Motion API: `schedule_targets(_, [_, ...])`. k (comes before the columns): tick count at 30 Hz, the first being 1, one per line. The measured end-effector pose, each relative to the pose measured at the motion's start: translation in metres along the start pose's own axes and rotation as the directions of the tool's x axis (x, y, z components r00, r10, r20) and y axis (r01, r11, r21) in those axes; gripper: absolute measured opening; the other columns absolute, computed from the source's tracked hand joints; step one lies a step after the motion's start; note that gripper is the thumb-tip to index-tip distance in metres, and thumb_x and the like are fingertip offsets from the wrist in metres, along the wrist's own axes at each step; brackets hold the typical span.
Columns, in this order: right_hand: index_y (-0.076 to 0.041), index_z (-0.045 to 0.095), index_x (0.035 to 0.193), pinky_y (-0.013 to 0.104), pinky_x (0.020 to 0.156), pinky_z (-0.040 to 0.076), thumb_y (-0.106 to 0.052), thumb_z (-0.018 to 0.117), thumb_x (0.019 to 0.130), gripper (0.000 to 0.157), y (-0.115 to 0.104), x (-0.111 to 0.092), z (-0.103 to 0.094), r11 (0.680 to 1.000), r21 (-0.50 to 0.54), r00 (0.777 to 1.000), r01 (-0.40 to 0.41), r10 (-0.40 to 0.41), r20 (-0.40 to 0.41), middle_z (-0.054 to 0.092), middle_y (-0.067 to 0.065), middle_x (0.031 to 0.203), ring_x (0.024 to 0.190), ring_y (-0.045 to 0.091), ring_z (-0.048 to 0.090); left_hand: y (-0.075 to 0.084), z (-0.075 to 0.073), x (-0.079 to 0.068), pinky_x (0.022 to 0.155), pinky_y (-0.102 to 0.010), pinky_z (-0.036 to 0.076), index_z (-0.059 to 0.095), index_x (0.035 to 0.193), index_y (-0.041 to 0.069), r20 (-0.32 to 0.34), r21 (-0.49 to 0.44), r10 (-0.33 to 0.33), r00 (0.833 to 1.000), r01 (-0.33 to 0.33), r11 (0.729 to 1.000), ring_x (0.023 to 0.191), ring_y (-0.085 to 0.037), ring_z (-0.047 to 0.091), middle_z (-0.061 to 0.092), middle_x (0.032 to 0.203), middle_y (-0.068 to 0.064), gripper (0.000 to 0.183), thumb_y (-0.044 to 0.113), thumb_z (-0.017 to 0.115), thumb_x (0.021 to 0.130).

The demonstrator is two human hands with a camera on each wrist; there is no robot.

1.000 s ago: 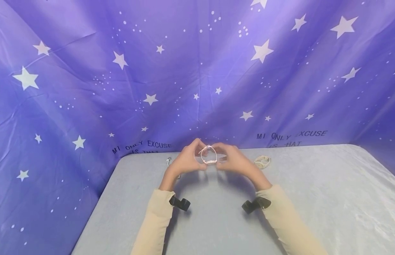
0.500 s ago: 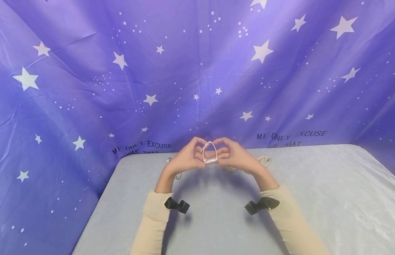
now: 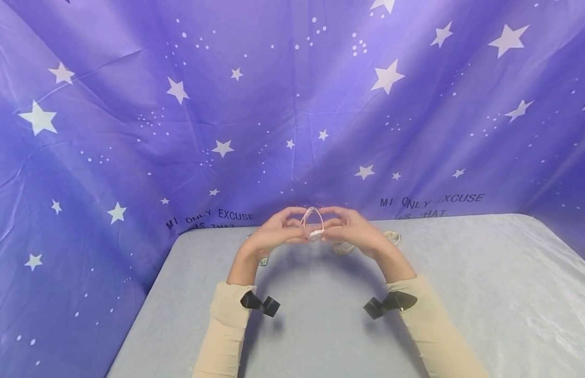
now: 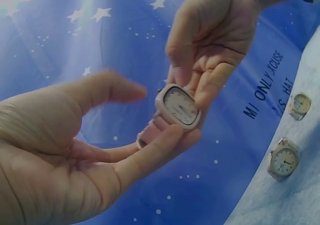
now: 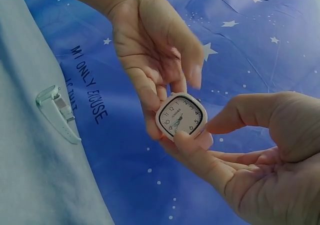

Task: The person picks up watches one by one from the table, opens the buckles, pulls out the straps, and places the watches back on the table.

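Observation:
Between my two hands, above the table, a pale pink wristwatch (image 3: 316, 234) with a rounded-square face is held up, its strap looped upward. My left hand (image 3: 273, 231) holds its left side with curled fingers; in the left wrist view its blurred thumb (image 4: 117, 87) stands apart from the case. My right hand (image 3: 356, 231) grips the other side. In the right wrist view one right fingertip (image 5: 184, 137) overlaps the lower edge of the watch face (image 5: 181, 116). The fingers hide part of the strap.
A cream watch (image 3: 393, 237) lies on the grey cloth-covered table (image 3: 316, 325) at the right. Another watch (image 3: 342, 248) lies partly behind my right hand. A pale-strapped watch (image 5: 57, 112) is on the left. A purple star curtain (image 3: 292, 105) hangs behind the table.
The watch has turned and tilted, so its face shows more from above and its loop has grown narrower. Both wrists have shifted slightly outward, and the fingers have changed their hold.

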State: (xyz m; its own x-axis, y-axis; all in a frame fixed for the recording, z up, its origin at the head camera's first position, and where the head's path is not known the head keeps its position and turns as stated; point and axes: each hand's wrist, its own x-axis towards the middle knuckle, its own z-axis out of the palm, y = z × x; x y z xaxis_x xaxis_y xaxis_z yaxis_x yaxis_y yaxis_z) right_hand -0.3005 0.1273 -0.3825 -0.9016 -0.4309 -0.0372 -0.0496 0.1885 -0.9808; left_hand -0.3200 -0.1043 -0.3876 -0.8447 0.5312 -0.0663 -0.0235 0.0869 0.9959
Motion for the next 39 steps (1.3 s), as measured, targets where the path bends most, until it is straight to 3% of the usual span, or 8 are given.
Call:
schedule_targets(6, [0.005,0.04,0.15,0.039,0.096,0.06,-0.006,0.061,0.096,0.059,-0.002,0.0,0.001,1.0,0.017,0.999,0.016,-0.016,-0.041,0.067,0.029,0.126,0.107,0.028,0.072,-0.001,0.004,0.003,0.09,-0.043,0.062,0.046,0.143,0.001,-0.072,-0.014,0.055,0.996,-0.056,0.998,0.086,-0.016,0.071,0.067,0.101,-0.012,0.055,-0.003,0.068,0.092])
schedule_targets(13, [0.013,0.053,0.137,0.041,0.097,0.059,-0.007,0.062,0.098,0.044,-0.003,0.0,0.002,0.998,0.024,0.994,0.066,-0.064,-0.085,0.066,0.03,0.128,0.11,0.028,0.072,0.004,0.011,0.002,0.09,-0.056,0.059,0.053,0.141,0.005,-0.108,-0.006,0.142,0.984,-0.144,0.99,0.092,-0.02,0.073,0.069,0.114,-0.026,0.053,-0.005,0.069,0.091])
schedule_targets(18, [0.009,0.06,0.131,0.039,0.095,0.06,-0.011,0.068,0.097,0.04,-0.007,-0.003,0.002,0.995,-0.003,0.987,0.104,-0.104,-0.124,0.072,0.024,0.121,0.107,0.026,0.074,0.007,0.015,0.0,0.089,-0.047,0.062,0.058,0.137,0.003,-0.121,0.011,0.199,0.973,-0.199,0.98,0.097,-0.02,0.072,0.069,0.115,-0.028,0.05,-0.006,0.071,0.089])
schedule_targets(25, [0.001,0.069,0.123,0.048,0.109,0.049,-0.01,0.073,0.093,0.032,-0.014,-0.008,-0.001,0.993,-0.036,0.976,0.117,-0.121,-0.182,0.076,0.016,0.115,0.104,0.027,0.075,0.014,0.019,-0.006,0.092,-0.039,0.061,0.064,0.127,-0.005,-0.169,0.071,0.235,0.957,-0.226,0.971,0.095,-0.021,0.075,0.072,0.118,-0.024,0.044,-0.006,0.074,0.084])
schedule_targets(34, [0.002,0.069,0.123,0.031,0.095,0.058,-0.003,0.075,0.088,0.035,-0.016,-0.01,-0.005,0.984,-0.029,0.965,0.175,-0.177,-0.195,0.074,0.018,0.118,0.1,0.017,0.074,0.019,0.018,-0.01,0.09,-0.036,0.061,0.067,0.121,-0.006,-0.142,0.061,0.242,0.96,-0.236,0.97,0.087,-0.014,0.074,0.076,0.107,-0.017,0.038,-0.006,0.075,0.084])
schedule_targets(39, [0.005,0.067,0.124,0.029,0.093,0.059,0.0,0.074,0.087,0.038,-0.017,-0.013,-0.009,0.982,-0.032,0.967,0.184,-0.187,-0.172,0.075,0.019,0.116,0.096,0.015,0.075,0.022,0.016,-0.013,0.09,-0.037,0.061,0.067,0.119,-0.007,-0.128,0.042,0.238,0.963,-0.235,0.971,0.088,-0.014,0.074,0.077,0.1,-0.008,0.037,-0.006,0.075,0.083])
